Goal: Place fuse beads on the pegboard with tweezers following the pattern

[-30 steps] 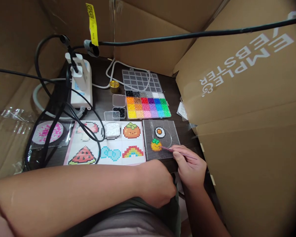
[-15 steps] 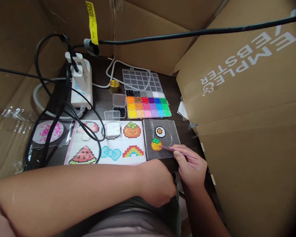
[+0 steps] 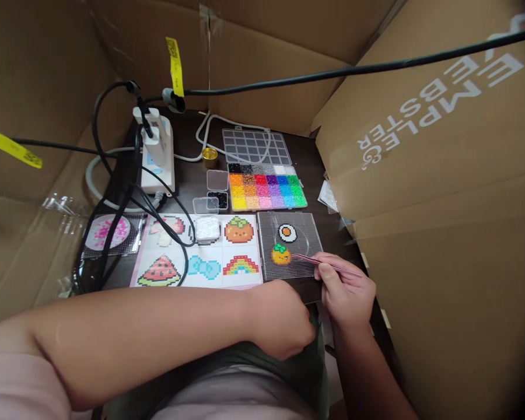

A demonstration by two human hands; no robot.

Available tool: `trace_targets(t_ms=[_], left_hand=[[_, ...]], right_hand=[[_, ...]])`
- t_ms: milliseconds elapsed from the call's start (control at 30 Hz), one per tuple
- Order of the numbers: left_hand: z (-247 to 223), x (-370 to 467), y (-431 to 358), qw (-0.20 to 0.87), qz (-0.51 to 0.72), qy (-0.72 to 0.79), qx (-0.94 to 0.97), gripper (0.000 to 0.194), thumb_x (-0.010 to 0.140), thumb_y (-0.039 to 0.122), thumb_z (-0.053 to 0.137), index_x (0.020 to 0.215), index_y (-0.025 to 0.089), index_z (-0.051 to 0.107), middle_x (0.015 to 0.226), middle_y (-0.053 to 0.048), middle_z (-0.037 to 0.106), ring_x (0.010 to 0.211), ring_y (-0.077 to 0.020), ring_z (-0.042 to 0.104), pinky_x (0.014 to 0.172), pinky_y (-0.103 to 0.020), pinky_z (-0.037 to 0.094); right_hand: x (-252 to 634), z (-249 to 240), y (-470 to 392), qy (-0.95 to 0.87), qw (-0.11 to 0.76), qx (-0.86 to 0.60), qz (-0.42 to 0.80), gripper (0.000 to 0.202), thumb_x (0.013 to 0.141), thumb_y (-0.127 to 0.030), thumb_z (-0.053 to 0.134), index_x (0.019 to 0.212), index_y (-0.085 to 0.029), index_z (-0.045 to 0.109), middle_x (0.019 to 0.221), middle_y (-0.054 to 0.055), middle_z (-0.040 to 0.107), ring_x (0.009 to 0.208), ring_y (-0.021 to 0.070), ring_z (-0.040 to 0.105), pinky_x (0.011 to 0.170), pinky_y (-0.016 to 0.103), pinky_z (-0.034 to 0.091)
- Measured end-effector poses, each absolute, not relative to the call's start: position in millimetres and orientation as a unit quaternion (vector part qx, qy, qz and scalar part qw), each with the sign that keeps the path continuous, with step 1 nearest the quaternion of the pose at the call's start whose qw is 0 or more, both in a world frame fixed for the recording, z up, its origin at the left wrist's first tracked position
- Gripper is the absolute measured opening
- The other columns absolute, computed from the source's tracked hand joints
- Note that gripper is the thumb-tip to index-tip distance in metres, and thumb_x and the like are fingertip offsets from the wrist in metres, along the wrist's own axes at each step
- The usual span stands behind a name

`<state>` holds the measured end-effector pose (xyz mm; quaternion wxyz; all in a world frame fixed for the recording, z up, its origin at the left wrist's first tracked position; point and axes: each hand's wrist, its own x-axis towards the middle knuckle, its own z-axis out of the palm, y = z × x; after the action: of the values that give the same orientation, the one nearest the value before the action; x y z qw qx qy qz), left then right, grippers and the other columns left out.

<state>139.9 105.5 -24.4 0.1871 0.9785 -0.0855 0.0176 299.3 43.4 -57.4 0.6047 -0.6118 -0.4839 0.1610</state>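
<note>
My right hand is closed around pink tweezers. The tweezer tips are just at the right edge of an orange bead persimmon with green leaves; contact cannot be made out. That bead figure lies on a clear pegboard, below a bead fried egg. My left hand is curled into a fist in front of the pegboard's near edge, its fingers turned down and mostly hidden. Beside the pegboard lies a pattern sheet with a persimmon, a rainbow, a bow and a watermelon.
A sorted bead box with an open lid stands behind. Small boxes hold black beads and white beads. A white dish of pink beads, a power strip and loose black cables are on the left. Cardboard walls enclose the table.
The tweezer tips have moved from over the bead persimmon to its right edge. My left hand stays a fist. The whole view has shifted slightly.
</note>
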Motion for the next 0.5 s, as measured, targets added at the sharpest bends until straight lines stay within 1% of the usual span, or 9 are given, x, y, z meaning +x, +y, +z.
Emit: trace_targets(t_ms=[67,200,267,333,400,433,467,500], left_hand=[[-23,140,103,0.178,0.009,-0.074,0.981,0.014,0.082,0.027,0.066,0.074,0.019,0.073,0.072,-0.006,0.073,0.059,-0.0217,0.067,0.041,-0.031,0.036],[-17,142,95,0.158,-0.014,-0.048,0.986,0.011,0.082,0.025,0.066,0.077,0.017,0.073,0.074,-0.008,0.074,0.061,-0.0237,0.069,0.042,-0.031,0.039],[-11,141,89,0.148,-0.031,-0.028,0.988,0.012,0.083,0.025,0.065,0.080,0.017,0.073,0.074,-0.009,0.073,0.060,-0.0235,0.069,0.042,-0.031,0.039],[-2,137,81,0.142,-0.050,-0.002,0.989,0.016,0.087,0.028,0.062,0.082,0.017,0.073,0.073,-0.008,0.073,0.058,-0.0224,0.068,0.040,-0.030,0.037],[4,130,72,0.139,-0.071,0.022,0.988,0.022,0.091,0.034,0.058,0.086,0.018,0.073,0.072,-0.005,0.071,0.056,-0.0208,0.066,0.039,-0.030,0.033],[4,125,67,0.143,-0.078,0.034,0.986,0.026,0.092,0.038,0.055,0.087,0.019,0.072,0.071,-0.004,0.070,0.054,-0.0195,0.064,0.038,-0.029,0.031],[1,120,62,0.156,-0.084,0.044,0.983,0.031,0.094,0.043,0.052,0.088,0.020,0.072,0.070,-0.002,0.069,0.053,-0.0179,0.062,0.038,-0.029,0.029],[-5,113,56,0.204,-0.064,0.070,0.974,0.033,0.093,0.046,0.053,0.084,0.019,0.071,0.068,-0.001,0.067,0.052,-0.0166,0.059,0.039,-0.029,0.027]], right_hand=[[300,-60,43,-0.475,0.617,-0.604,0.171,0.007,0.085,-0.023,0.072,0.088,-0.021,0.079,0.089,0.006,0.076,0.057,0.0111,0.061,0.052,0.025,0.050],[302,-62,43,-0.464,0.640,-0.586,0.177,0.009,0.085,-0.026,0.073,0.088,-0.020,0.079,0.087,0.006,0.076,0.056,0.0108,0.058,0.053,0.026,0.050],[303,-63,43,-0.459,0.645,-0.585,0.177,0.011,0.084,-0.027,0.074,0.089,-0.019,0.079,0.087,0.007,0.076,0.054,0.0106,0.057,0.052,0.026,0.050],[304,-64,43,-0.455,0.644,-0.590,0.173,0.013,0.084,-0.029,0.074,0.090,-0.018,0.079,0.087,0.008,0.077,0.055,0.0120,0.059,0.052,0.027,0.052],[304,-63,42,-0.455,0.643,-0.594,0.164,0.012,0.083,-0.029,0.076,0.088,-0.019,0.080,0.085,0.008,0.077,0.061,0.0152,0.065,0.058,0.030,0.056],[304,-63,42,-0.455,0.639,-0.599,0.159,0.011,0.082,-0.030,0.076,0.087,-0.020,0.080,0.085,0.007,0.077,0.069,0.0181,0.069,0.063,0.031,0.058],[303,-62,42,-0.453,0.637,-0.605,0.151,0.010,0.082,-0.030,0.076,0.085,-0.021,0.080,0.084,0.007,0.077,0.075,0.0204,0.071,0.067,0.032,0.059],[303,-61,42,-0.449,0.637,-0.609,0.147,0.009,0.082,-0.030,0.077,0.085,-0.022,0.080,0.085,0.007,0.077,0.079,0.0215,0.072,0.068,0.032,0.060]])
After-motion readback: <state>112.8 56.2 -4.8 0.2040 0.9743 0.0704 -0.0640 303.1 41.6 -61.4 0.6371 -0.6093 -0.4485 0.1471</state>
